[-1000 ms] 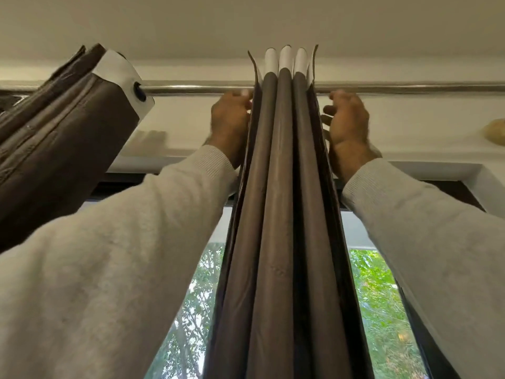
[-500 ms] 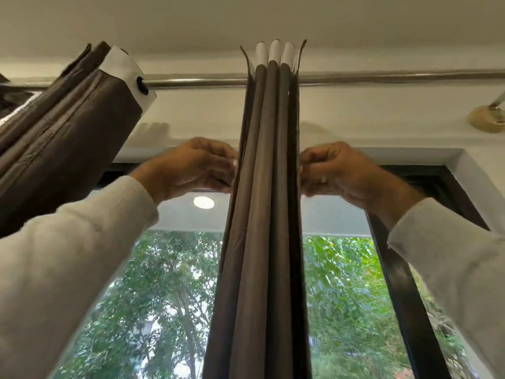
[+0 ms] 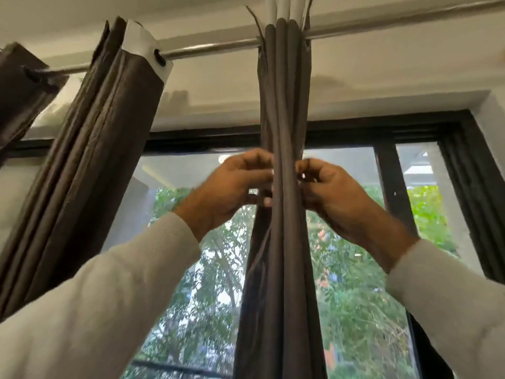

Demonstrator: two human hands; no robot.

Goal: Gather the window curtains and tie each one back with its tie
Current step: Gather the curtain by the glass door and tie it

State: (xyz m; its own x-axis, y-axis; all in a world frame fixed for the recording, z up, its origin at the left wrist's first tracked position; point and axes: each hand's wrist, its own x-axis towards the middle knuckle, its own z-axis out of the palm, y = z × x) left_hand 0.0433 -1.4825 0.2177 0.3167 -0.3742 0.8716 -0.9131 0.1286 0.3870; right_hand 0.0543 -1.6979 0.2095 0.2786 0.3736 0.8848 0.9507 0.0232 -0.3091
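Brown curtain [image 3: 284,110] hides fingertips of both hands [image 3: 284,184].

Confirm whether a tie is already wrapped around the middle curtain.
No: the middle curtain shows no tie around its folds, only the left hand and right hand gripping its sides.

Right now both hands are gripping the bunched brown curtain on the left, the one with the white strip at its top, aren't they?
Not quite. The head view shows the left hand and right hand gripping the gathered middle curtain, one on each side of its folds. The left curtain with the white strip hangs untouched on the rod.
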